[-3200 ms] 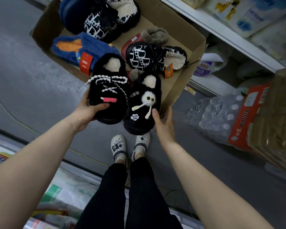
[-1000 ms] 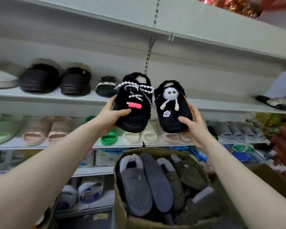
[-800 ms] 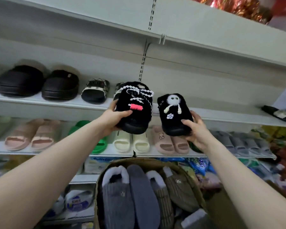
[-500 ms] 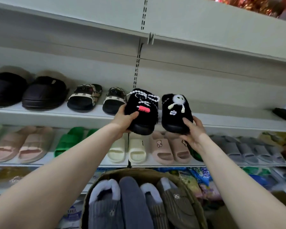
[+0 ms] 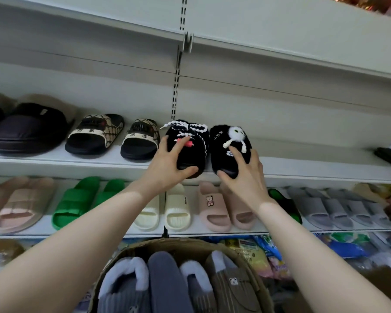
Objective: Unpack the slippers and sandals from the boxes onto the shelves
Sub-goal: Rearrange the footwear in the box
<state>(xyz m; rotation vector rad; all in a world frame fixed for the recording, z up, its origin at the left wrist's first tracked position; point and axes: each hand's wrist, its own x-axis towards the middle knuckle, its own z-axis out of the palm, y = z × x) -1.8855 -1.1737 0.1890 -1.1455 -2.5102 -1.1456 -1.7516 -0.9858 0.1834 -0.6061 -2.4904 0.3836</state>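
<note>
So right now both black fuzzy slippers are sitting on the upper shelf (image 5: 303, 170), side by side and pretty much touching each other, just to the right of the checked slide sandals (image 5: 139, 141). My left hand (image 5: 167, 168) is wrapped around the toe of the laced slipper (image 5: 187, 143), thumb hooked under the front edge and fingers over the top by the red tag, and my right hand (image 5: 242, 175) is doing the same on the pompom slipper (image 5: 229, 150), fingers curled over the toe near the little white doll. The thing I'd worry about is that both toes look like they hang a bit past the shelf lip, so if I let go without nudging them further back, one could tip forward and drop, probably onto the row of slides on the lower shelf (image 5: 122, 232) or into the cardboard box (image 5: 190, 243) of grey slippers right under my arms. Other risk is those loose white laces and the dangling doll legs, easy to snag on a finger when I pull away and drag the whole slipper off with me. Also the laced one is close enough to the sandal on its left that a shove sideways might knock that pair crooked.
</note>
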